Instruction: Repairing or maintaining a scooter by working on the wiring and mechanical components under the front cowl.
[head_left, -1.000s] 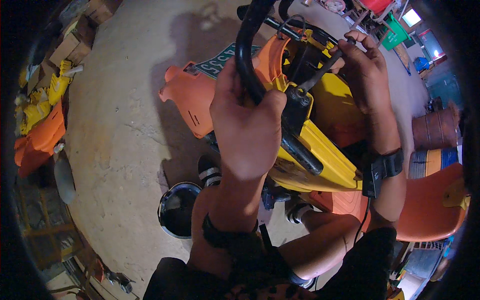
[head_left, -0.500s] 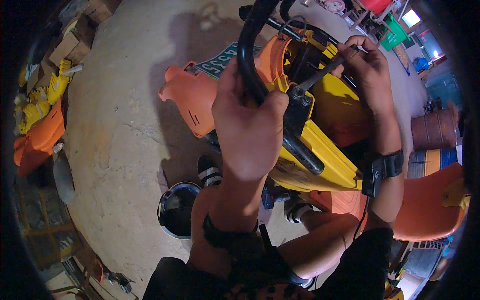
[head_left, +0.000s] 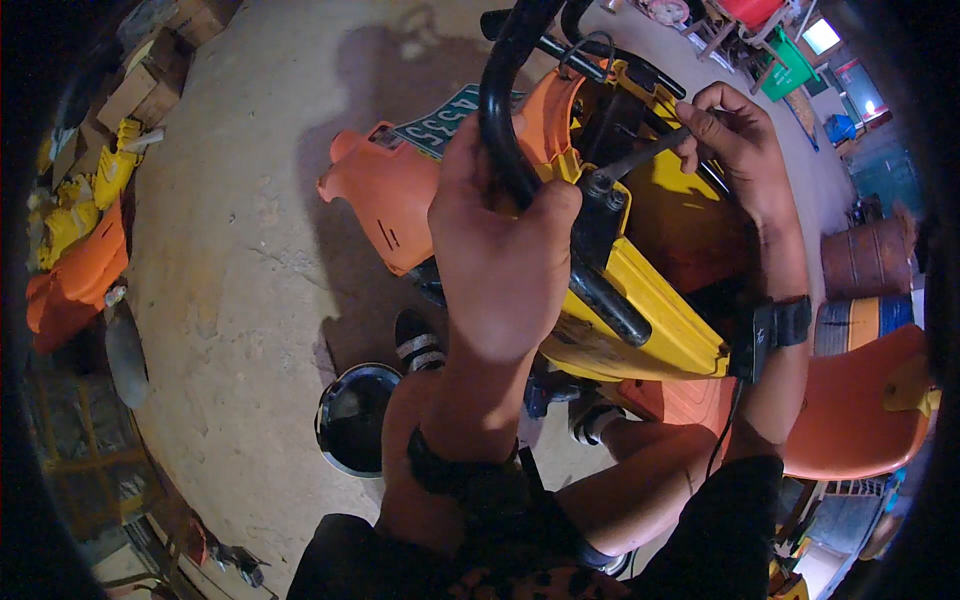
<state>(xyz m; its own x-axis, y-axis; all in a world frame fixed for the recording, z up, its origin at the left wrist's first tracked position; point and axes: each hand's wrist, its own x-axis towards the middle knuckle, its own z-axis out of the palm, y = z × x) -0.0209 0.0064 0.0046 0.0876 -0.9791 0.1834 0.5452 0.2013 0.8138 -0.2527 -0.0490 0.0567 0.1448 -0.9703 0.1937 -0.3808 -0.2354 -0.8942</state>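
My left hand (head_left: 500, 265) is closed around a bent black metal tube (head_left: 496, 110), the grab rail of a yellow and orange vehicle body. In my right hand (head_left: 740, 145), the fingers pinch the far end of a dark metal wrench (head_left: 645, 155). The wrench's head sits on a bolt (head_left: 597, 184) at the black bracket, just right of my left thumb. A second bolt (head_left: 614, 201) stands close beside it. Below the bracket runs the yellow body panel (head_left: 660, 305). An orange tail panel (head_left: 375, 205) with a green plate (head_left: 452, 122) lies beyond my left hand.
A black round basin (head_left: 358, 420) stands on the floor by my foot. Yellow gloves (head_left: 118, 165), an orange panel (head_left: 78, 275) and cardboard boxes (head_left: 150, 85) line the left side. On the right are an orange seat (head_left: 860, 410) and a rusty drum (head_left: 870, 260).
The wrench's handle end has swung slightly toward me, with my right hand shifting along with it. My left hand stays on the tube.
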